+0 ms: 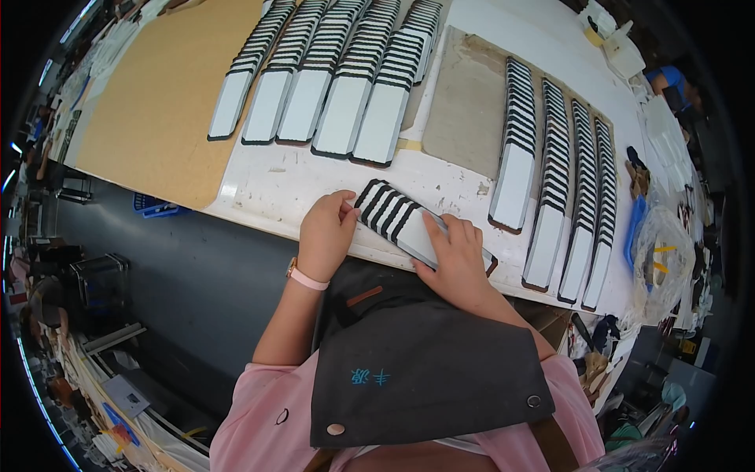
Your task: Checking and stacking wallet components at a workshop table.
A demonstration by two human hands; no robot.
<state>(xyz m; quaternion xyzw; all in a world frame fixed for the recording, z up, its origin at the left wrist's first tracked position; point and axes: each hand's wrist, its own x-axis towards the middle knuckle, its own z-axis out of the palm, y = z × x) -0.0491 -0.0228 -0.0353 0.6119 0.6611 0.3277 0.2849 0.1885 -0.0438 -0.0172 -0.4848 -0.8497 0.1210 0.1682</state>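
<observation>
A short stack of flat white strips with black edges point(412, 231) lies aslant at the table's front edge, its pieces overlapping in steps so that black bands show at the left end. My left hand point(329, 230) is closed in a pinch at that left end, fingertips at the stack's corner. Across the right part lies my right hand point(458, 263), thumb on the near side and fingers over the top and far side, holding it. The stack's underside and part of its right end are hidden.
Beyond my hands, several rows of overlapping strips point(334, 102) lie on the white table point(314, 173). More rows point(515, 181) lie to the right, partly on a grey board point(464, 110). A tan board point(157, 118) covers the left. A clear plastic bag point(664, 259) stands far right.
</observation>
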